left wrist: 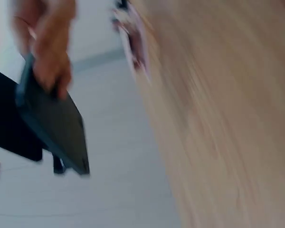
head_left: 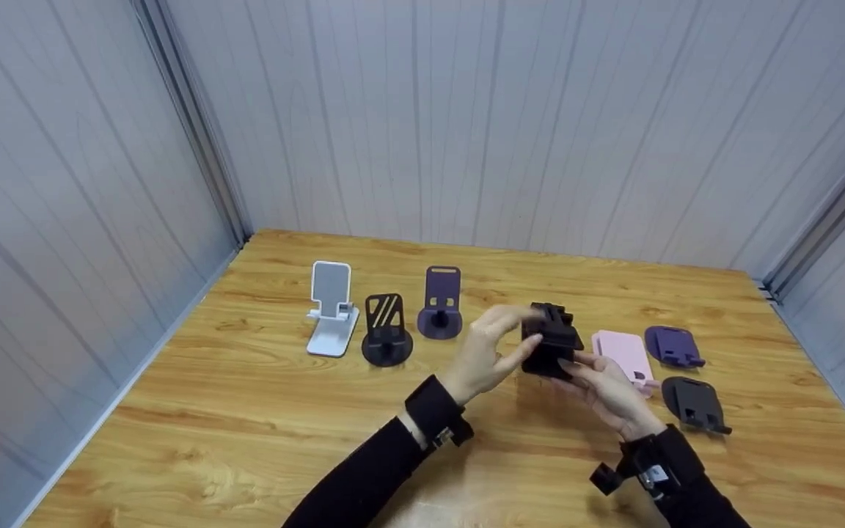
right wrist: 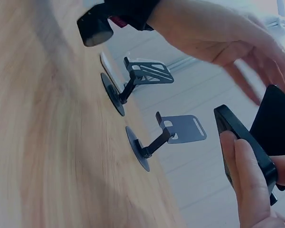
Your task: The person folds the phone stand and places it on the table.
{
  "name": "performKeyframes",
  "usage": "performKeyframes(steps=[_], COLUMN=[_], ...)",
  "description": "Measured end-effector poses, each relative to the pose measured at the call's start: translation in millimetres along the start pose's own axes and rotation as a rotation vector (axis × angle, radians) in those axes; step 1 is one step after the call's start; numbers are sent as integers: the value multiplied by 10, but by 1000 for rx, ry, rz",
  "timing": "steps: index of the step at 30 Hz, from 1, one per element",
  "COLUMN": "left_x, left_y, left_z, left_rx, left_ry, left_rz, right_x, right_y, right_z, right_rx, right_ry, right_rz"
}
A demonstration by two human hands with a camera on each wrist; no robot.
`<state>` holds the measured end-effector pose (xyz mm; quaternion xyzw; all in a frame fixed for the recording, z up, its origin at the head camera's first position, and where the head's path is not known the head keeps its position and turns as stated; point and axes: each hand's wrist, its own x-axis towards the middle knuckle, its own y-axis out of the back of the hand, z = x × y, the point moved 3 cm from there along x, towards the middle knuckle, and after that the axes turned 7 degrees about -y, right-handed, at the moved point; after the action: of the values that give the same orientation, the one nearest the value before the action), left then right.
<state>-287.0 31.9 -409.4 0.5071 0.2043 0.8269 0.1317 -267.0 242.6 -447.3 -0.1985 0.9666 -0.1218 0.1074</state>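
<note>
Over the wooden table (head_left: pixel 246 440), black folding stand (head_left: pixel 556 339) in mid-air, right hand (head_left: pixel 609 392) clamped on it.
Thumb on one side, fingers on the other, while the left hand (head_left: pixel 483 352) is right beside it, fingers loose, can't tell if they're touching. Pink stand (head_left: pixel 624 352), flat purple stand (head_left: pixel 672 345) and dark grey stand (head_left: pixel 694 400) lie folded near the right hand; white stand (head_left: pixel 328 341), slotted stand (head_left: pixel 386 353) and upright purple stand (head_left: pixel 443 282) are opened up, off left.

Pale streaked walls (head_left: pixel 452 110) stand behind a wood-grained table (head_left: pixel 202 418).
</note>
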Motion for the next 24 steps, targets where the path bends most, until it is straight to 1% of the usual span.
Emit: performKeyframes(steps=[1,2,4,5,6,7,8,9,10,13,14,18,20,24], left_x=[-10,-25,-68,-90,-109,-123,-134,-142,-148,-165,-171,-192,-188,-175], left_y=[-4,-14,-45,-63,-78,-95,-110,-124,-132,-147,-148,-140,-131,-116], left_z=[-19,-42,-84,-100,-110,-120,-126,-133,-137,-157,-164,-187,-192,-190], left_rx=[-57,-140,-350,-456,-558,-655,-747,-808,-849,-919,-933,-964,-967,-957], left_ry=[137,276,533,639,728,792,840,869,882,899,904,949,949,921], left_rz=[-11,-24,-53,-63,-66,-65,-61,-66,-69,-54,-47,-21,-20,-37], right_x=[-2,-4,-10,-12,-13,-12,-10,-10,-10,-11,-14,-42,-54,-64], right_y=[-3,-4,-7,-8,-4,2,5,7,10,18,19,10,2,-5], right_z=[0,0,-4,-6,-4,-2,0,2,4,6,2,-29,-46,-57], right_rx=[2,4,6,7,11,13,17,18,18,40,69,191,214,143], right_ry=[-4,-4,-4,-2,1,7,12,15,18,20,16,-25,-47,-66], right_rz=[9,16,18,15,14,8,-1,-13,-27,-86,-115,-213,-239,-224])
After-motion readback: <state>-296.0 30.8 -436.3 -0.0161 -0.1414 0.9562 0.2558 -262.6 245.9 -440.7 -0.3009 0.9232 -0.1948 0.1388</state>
